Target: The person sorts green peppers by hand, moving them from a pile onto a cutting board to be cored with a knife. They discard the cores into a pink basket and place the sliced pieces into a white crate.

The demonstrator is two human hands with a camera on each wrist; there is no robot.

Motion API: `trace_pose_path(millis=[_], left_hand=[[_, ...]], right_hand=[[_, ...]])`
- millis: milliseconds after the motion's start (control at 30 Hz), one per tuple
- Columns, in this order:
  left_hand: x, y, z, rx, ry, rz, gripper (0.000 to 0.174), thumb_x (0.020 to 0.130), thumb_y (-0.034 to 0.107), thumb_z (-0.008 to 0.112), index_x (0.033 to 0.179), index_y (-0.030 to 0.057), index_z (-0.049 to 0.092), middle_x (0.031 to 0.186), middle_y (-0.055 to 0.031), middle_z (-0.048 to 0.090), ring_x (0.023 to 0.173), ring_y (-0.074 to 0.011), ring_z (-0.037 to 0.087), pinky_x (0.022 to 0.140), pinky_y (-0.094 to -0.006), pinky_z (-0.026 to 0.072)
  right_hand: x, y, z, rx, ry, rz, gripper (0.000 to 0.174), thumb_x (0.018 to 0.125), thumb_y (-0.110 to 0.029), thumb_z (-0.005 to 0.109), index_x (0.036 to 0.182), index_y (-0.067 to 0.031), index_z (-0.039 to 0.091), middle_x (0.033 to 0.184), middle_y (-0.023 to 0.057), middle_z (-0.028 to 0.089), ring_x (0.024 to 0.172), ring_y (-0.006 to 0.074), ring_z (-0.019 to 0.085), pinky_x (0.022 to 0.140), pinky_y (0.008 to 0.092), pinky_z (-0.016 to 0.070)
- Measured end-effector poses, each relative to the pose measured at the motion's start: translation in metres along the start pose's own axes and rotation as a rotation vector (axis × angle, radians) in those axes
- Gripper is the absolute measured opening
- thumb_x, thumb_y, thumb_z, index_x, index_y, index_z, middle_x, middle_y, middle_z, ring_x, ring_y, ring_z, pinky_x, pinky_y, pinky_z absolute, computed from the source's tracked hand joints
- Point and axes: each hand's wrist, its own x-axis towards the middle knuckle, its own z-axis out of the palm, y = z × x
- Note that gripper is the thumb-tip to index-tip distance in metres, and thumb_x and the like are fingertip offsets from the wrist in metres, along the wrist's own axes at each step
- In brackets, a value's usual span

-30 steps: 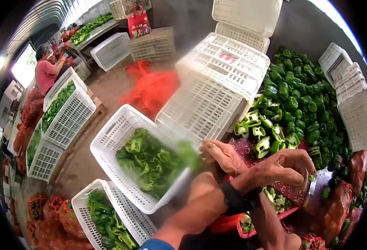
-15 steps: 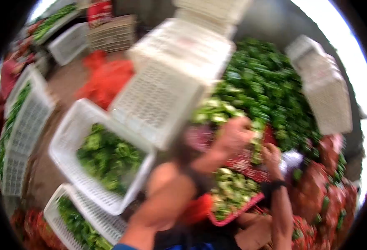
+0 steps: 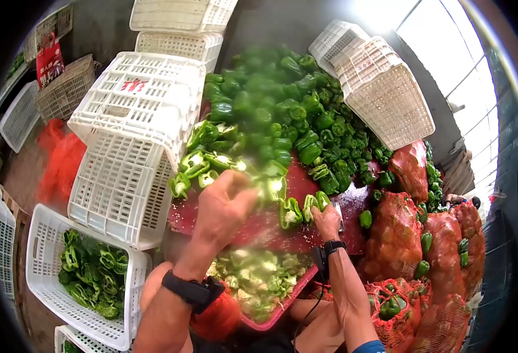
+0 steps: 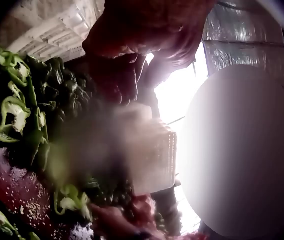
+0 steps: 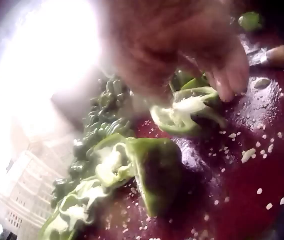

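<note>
Over the near side of a red board, my right hand pinches a cut green pepper half, its pale core facing up in the right wrist view. A knife with a light handle lies on the board beside that hand. My left hand is above the board's left part, near several halved peppers; its fingers are loosely curled, and nothing shows between them in the left wrist view. More cut halves, such as one pepper half, lie between my hands.
Whole green peppers are heaped behind the board. White crates stand stacked at left; a lower crate holds cut peppers. A pink-rimmed tub of pale cores sits before me. Red mesh sacks crowd the right.
The view has turned right. My left hand has moved from near the crate of cut peppers to over the board. My right hand has come down and taken hold of a pepper half.
</note>
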Motion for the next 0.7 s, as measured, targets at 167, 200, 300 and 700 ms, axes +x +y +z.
trace_pose_path(millis=[167,200,300,700], left_hand=[[0.0,-0.003,0.014,0.074,-0.022,0.017,0.02,0.093,0.013,0.067,0.105,-0.0014,0.061,0.08,-0.0069,0.068,0.066,-0.0109,0.061,0.059,-0.0255,0.0497],[0.0,-0.006,0.017,0.093,-0.026,0.028,0.02,0.093,0.013,0.067,0.105,-0.0015,0.061,0.08,-0.0069,0.068,0.066,-0.0108,0.061,0.059,-0.0255,0.0498],[0.003,-0.012,0.02,0.151,-0.04,0.064,0.02,0.093,0.013,0.067,0.104,-0.0019,0.062,0.079,-0.0069,0.068,0.066,-0.0108,0.061,0.059,-0.0255,0.0499],[-0.002,-0.008,0.029,0.235,-0.114,0.033,0.017,0.093,0.011,0.068,0.104,-0.0013,0.063,0.08,-0.0044,0.068,0.068,-0.0081,0.06,0.058,-0.0228,0.048]], right_hand=[[0.007,-0.006,0.004,-0.033,-0.13,0.103,0.056,0.082,-0.047,0.069,0.08,0.009,0.067,0.079,0.0286,0.069,0.073,0.0443,0.068,0.067,0.0501,0.0552],[0.003,-0.01,0.0,-0.084,-0.051,0.005,0.054,0.081,-0.046,0.069,0.076,0.0079,0.067,0.08,0.029,0.069,0.075,0.0453,0.069,0.07,0.0504,0.0555],[0.002,-0.005,-0.003,-0.062,-0.102,-0.075,0.051,0.079,-0.044,0.069,0.078,0.0066,0.067,0.083,0.0302,0.069,0.078,0.046,0.069,0.071,0.0519,0.0551],[-0.02,-0.023,-0.02,-0.143,-0.288,-0.365,0.034,0.081,-0.035,0.066,0.085,-0.001,0.071,0.085,0.0246,0.07,0.083,0.0436,0.069,0.075,0.0511,0.0559]])
